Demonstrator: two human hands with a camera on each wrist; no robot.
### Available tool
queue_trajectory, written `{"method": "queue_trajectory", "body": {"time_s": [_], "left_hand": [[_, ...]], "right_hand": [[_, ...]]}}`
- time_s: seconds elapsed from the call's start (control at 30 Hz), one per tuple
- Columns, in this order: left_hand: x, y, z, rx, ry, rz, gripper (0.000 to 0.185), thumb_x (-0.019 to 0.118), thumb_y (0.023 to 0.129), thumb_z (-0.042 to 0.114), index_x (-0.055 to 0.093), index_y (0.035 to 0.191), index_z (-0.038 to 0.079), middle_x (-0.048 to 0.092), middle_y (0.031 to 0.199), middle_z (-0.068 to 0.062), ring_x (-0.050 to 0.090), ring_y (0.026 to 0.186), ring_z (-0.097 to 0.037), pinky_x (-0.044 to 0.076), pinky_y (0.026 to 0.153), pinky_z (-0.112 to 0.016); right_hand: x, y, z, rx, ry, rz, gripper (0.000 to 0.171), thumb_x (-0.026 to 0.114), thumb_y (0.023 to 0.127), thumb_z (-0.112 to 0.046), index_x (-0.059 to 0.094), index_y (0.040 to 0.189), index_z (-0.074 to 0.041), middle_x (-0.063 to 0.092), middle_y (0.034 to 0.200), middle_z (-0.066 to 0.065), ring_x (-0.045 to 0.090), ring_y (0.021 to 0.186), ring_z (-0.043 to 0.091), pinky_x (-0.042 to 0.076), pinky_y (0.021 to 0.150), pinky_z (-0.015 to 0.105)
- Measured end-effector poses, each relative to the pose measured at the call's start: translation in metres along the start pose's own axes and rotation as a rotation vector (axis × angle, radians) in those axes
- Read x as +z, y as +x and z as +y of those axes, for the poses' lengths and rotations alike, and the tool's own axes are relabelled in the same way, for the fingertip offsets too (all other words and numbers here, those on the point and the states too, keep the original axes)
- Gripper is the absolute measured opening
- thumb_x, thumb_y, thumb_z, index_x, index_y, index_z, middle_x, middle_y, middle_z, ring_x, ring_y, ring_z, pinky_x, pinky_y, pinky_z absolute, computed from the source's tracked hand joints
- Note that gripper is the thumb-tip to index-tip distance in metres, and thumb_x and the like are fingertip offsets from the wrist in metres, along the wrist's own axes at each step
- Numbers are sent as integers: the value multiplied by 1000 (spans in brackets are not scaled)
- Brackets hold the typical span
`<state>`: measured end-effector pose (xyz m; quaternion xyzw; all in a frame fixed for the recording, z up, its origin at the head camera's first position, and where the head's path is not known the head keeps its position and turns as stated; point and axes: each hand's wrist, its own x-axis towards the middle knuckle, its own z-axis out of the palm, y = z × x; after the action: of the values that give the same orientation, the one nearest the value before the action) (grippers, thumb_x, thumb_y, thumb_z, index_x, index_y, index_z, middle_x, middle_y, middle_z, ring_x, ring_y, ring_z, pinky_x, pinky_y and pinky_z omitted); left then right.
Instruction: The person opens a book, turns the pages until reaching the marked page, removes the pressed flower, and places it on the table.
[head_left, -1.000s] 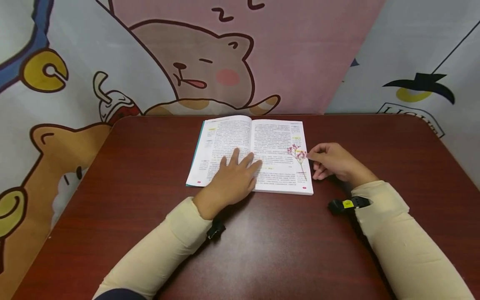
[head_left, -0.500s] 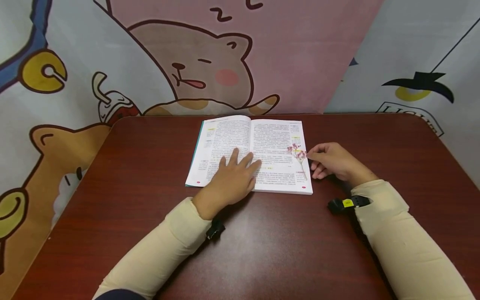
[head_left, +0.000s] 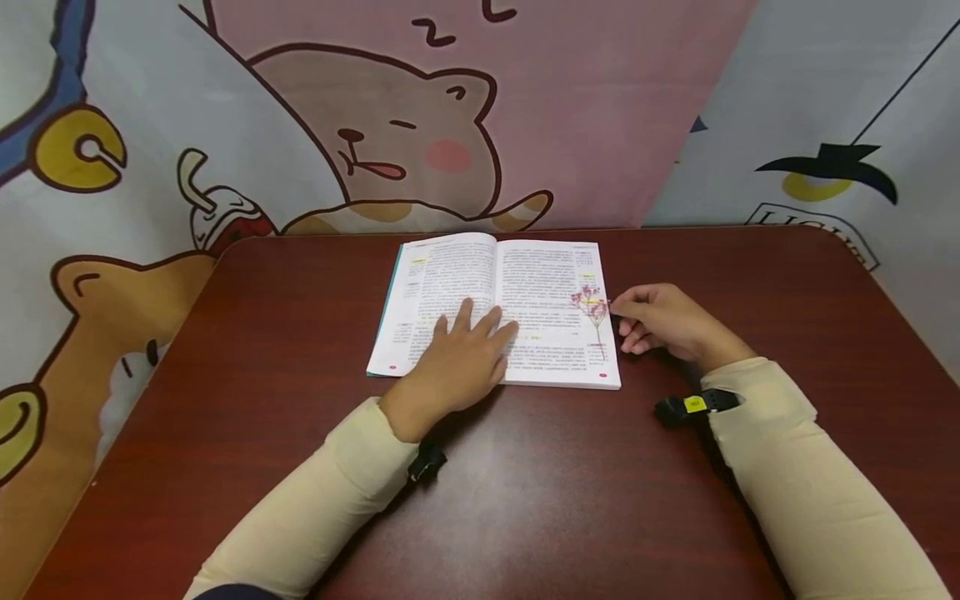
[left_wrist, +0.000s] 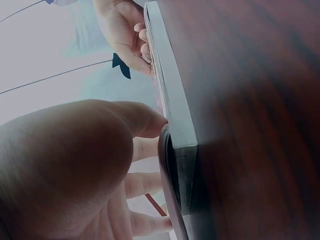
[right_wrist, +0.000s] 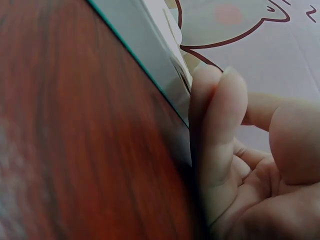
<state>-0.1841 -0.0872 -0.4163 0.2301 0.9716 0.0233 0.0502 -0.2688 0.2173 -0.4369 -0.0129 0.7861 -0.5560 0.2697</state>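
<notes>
An open book (head_left: 536,275) lies on the table with printed text and yellow highlights on its pages. My left hand (head_left: 457,358) rests on it with fingers spread, across the lower left page and the centre fold. On the right page's outer margin lies a dried flower sprig (head_left: 590,304), with pink blossoms and a thin stem pointing down. My right hand (head_left: 667,321) is at the book's right edge, its thumb and forefinger pinching the sprig's rightmost blossoms. The other fingers are curled beneath. In the left wrist view, the right hand (left_wrist: 122,35) sits at the far end of the page edge.
The dark red wooden table (head_left: 555,492) extends around the book. Behind it hangs a cartoon-printed backdrop (head_left: 600,108). A black wrist strap with a camera (head_left: 693,407) is worn at the right cuff, and another black device (head_left: 427,462) at the left cuff.
The head view has shifted slightly, so the book and backdrop sit a little further left. Both hands keep their places on and beside the book.
</notes>
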Motion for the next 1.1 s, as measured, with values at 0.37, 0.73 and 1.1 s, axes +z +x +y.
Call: {"method": "queue_trajectory", "body": {"time_s": [0.37,0.73,1.1], "left_hand": [[0,-2,-1,7,-5,15,49,46,105,31,43,152,22,38,160,-7,27,149,-45,32,111,-68],[0,-3,0,12,-6,17,48,46,105,31,43,152,22,38,160,-7,27,149,-45,32,111,-67],[0,-1,-1,12,-5,18,49,46,105,32,43,152,21,38,160,-7,27,149,-45,32,111,-67]], "right_hand": [[-5,-14,-15,-52,-11,45,36,54,103,-24,50,123,6,60,69,-1,65,57,12,58,57,29],[-20,-20,-15,-63,-22,126,39,55,103,-30,52,124,4,60,70,-1,66,60,14,58,57,30],[-33,-20,-7,-31,-6,154,34,55,103,-28,54,119,2,60,67,-4,64,57,10,57,55,28]]}}
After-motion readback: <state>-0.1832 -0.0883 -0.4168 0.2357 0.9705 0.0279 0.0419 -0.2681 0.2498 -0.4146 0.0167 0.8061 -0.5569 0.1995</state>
